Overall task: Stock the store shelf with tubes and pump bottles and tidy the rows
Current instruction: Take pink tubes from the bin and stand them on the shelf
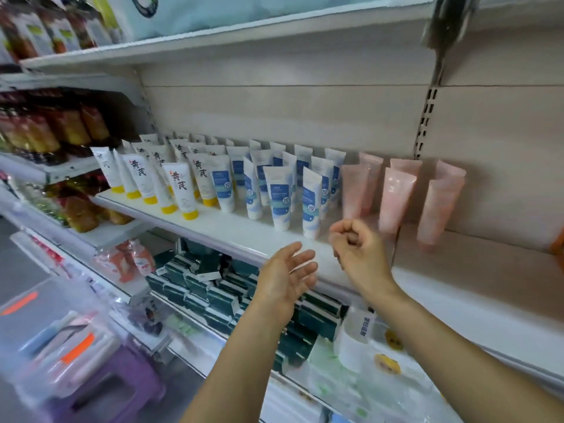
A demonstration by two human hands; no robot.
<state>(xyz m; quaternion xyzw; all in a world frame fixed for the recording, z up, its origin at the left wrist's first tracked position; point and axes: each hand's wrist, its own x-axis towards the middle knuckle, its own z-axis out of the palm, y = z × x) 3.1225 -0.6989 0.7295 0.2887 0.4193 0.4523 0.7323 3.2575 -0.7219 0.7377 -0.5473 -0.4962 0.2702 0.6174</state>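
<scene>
On the white shelf stand rows of tubes, caps down: white tubes with yellow caps on the left, white tubes with blue labels in the middle, and several pink tubes on the right. My left hand hovers in front of the shelf edge with straight fingers and holds nothing. My right hand is just in front of the nearest blue-label tube, its fingers curled in, with nothing visible in it.
A clear plastic bin with more tubes sits on a purple stool at lower left. Dark green boxes fill the shelf below. Snack packets line the left unit. The shelf right of the pink tubes is bare.
</scene>
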